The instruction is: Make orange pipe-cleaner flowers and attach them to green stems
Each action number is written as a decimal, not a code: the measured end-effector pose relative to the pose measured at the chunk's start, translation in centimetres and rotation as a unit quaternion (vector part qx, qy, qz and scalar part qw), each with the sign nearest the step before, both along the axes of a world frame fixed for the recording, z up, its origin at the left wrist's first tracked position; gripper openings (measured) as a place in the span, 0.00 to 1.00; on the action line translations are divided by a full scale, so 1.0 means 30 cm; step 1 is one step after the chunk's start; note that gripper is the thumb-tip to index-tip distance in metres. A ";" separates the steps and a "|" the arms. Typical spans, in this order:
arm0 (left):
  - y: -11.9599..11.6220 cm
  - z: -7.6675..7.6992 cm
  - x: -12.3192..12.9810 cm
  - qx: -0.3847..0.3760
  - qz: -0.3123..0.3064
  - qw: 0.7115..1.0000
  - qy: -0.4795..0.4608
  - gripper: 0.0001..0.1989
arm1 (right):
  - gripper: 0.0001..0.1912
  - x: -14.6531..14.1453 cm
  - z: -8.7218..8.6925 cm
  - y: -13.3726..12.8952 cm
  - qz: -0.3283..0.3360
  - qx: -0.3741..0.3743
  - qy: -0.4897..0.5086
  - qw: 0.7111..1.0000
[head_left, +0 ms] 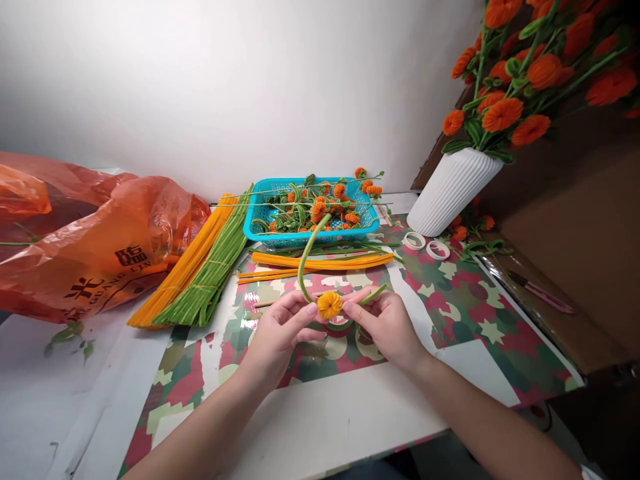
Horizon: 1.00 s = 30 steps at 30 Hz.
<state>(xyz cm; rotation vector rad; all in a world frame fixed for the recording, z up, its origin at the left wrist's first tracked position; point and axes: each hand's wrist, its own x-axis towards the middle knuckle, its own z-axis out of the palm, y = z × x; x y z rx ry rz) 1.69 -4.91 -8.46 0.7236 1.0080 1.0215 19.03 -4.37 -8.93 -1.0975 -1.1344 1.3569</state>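
A small yellow-orange pipe-cleaner flower [330,305] is held between my two hands, above the patterned table cover. My left hand [286,325] pinches it from the left with thumb and forefinger. A green pipe cleaner [306,257] arches up from beside those fingers, and a green end also sticks out past my right fingers. My right hand [383,320] closes thumb and forefinger on the green pipe cleaner at the flower's right edge. How the green piece passes behind the flower is hidden.
Behind my hands lie loose yellow pipe cleaners [325,261] and a blue basket [260,235] of orange flowers. Bundled green pipe cleaners [210,267] and an orange plastic bag [100,247] are left. Rightward stand tape rolls [438,250], a white vase [453,190] and a cutter [543,293].
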 end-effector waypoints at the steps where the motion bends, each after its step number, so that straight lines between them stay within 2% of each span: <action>1: -0.002 0.001 0.000 0.001 -0.008 1.000 0.018 0.13 | 0.12 -0.002 0.003 -0.003 0.003 0.011 -0.013 1.000; 5: -0.007 -0.007 0.001 -0.003 -0.013 0.999 0.047 0.13 | 0.11 -0.010 0.001 -0.013 -0.001 0.032 -0.017 0.999; 15: -0.009 -0.038 0.020 -0.007 -0.003 1.000 0.006 0.14 | 0.19 -0.014 -0.004 -0.010 0.008 -0.039 0.054 0.998; 18: -0.006 -0.049 0.015 -0.008 0.001 1.000 0.007 0.16 | 0.17 -0.012 -0.003 -0.010 -0.001 -0.004 0.046 0.999; 21: -0.008 -0.055 0.009 0.015 -0.003 1.000 0.015 0.20 | 0.11 -0.007 -0.002 -0.022 -0.026 0.094 -0.039 0.994; 23: -0.013 -0.052 0.007 0.032 -0.005 0.999 0.020 0.21 | 0.06 0.004 -0.001 -0.031 -0.047 0.220 -0.123 0.966; 26: -0.022 -0.039 0.011 0.043 0.002 0.999 0.009 0.16 | 0.13 0.032 0.000 -0.033 -0.021 0.434 -0.213 0.875; 28: -0.025 -0.032 0.014 0.046 0.015 0.999 -0.003 0.14 | 0.16 0.048 -0.001 -0.028 0.008 0.506 -0.246 0.826; 30: -0.025 -0.029 0.016 0.047 0.035 0.998 -0.009 0.13 | 0.14 0.054 -0.002 -0.022 0.014 0.518 -0.252 0.817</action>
